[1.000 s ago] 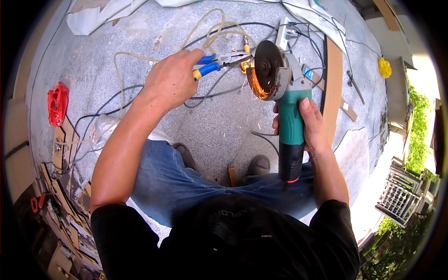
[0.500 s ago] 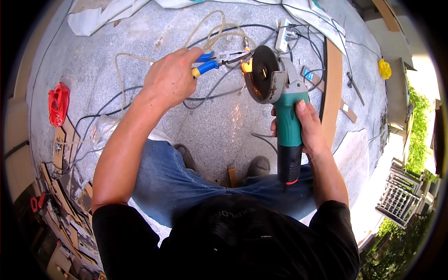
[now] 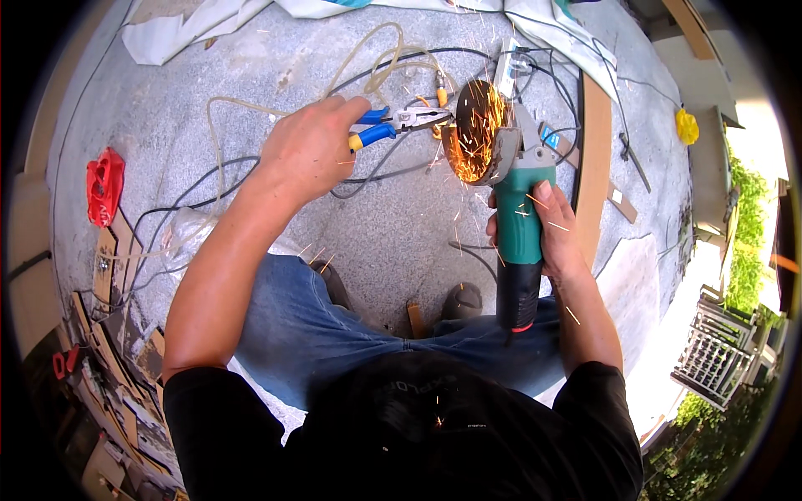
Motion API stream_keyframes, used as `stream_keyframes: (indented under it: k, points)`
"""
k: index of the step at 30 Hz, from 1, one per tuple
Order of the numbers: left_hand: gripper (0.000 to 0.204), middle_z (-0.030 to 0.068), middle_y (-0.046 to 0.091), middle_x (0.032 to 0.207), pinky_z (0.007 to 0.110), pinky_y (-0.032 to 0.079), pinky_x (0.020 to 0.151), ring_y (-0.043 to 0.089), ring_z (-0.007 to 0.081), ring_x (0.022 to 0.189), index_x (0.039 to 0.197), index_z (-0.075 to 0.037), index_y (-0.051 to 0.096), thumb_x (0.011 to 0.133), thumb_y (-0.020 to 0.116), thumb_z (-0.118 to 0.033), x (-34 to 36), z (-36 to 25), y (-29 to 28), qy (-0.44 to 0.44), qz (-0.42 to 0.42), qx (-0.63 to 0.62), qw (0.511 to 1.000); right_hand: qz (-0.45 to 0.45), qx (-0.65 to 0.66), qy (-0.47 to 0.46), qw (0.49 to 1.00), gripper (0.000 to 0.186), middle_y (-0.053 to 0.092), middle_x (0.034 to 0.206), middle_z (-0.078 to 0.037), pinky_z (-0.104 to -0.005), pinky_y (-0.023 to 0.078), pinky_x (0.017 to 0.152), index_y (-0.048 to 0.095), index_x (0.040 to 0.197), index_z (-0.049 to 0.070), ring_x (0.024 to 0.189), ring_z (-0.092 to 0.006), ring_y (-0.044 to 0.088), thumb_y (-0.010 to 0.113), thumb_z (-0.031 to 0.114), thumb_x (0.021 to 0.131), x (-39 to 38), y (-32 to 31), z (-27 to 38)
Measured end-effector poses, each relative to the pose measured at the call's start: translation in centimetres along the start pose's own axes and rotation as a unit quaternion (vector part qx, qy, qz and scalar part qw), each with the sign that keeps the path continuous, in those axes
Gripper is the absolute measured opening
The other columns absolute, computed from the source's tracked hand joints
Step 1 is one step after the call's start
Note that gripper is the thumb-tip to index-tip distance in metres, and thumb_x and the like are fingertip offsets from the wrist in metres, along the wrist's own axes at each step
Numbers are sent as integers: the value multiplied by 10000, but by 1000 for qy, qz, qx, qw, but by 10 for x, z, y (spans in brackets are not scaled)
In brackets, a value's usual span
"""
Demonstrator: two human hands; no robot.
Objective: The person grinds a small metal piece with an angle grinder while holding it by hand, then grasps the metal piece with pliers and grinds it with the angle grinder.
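Observation:
My left hand (image 3: 309, 144) is closed around the blue-and-yellow handles of a pair of pliers (image 3: 418, 117). The steel jaws point right and reach the edge of the grinding disc (image 3: 479, 117); whatever piece they grip is too small to make out. Closed on the green body of an angle grinder (image 3: 520, 221), my right hand (image 3: 558, 221) keeps the tool upright in view, with its black end low, above my right thigh. Orange sparks cover the disc and the metal guard (image 3: 504, 154), and some fly over my right forearm and lap.
Cables and a clear hose (image 3: 219, 134) loop over the concrete floor. Behind the grinder lies a white power strip (image 3: 506, 71), beside a long brown board (image 3: 595, 159). A red plastic bag (image 3: 104, 185) and wood scraps (image 3: 125, 367) lie at left. My shoes (image 3: 462, 301) are below.
The pliers' jaws have shifted slightly right, up to the disc. Sparks have grown from a faint stream below into a bright spray over the disc and outward. The grinder has barely moved.

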State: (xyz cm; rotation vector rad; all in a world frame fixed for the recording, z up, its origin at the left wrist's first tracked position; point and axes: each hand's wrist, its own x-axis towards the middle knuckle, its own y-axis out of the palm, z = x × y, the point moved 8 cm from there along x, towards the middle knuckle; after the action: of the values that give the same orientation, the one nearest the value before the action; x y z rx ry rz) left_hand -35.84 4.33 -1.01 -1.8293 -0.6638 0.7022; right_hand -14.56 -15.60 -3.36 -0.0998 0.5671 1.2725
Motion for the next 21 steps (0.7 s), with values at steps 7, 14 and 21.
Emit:
stream_keyframes:
  k: [7,14,21]
  points:
    - [390,146,706,1120,466,559,886,693,378,1029,1254,-102,641,871,666,-34,0,-2,-2,1,-9,-10,1000,0,-10,-9,1000,703,681,1072,-182,-358,638,687,560,1277,-44,813,-237,733,542,608,1017,0,0,4]
    - [389,148,704,1118,469,558,886,698,374,1025,1254,-104,633,873,661,-35,0,-4,1,8,-5,-12,1000,-6,-14,-8,1000,675,681,1074,-181,-355,639,692,563,1270,-39,814,-235,734,530,591,1030,0,-2,3]
    - [394,151,704,1135,474,553,899,695,377,1034,1259,-105,625,873,647,-28,1,-2,3,5,-1,-11,1000,-4,-11,-8,1000,662,682,1061,-181,-354,640,685,568,1258,-37,806,-233,734,523,585,1035,1,-1,2]
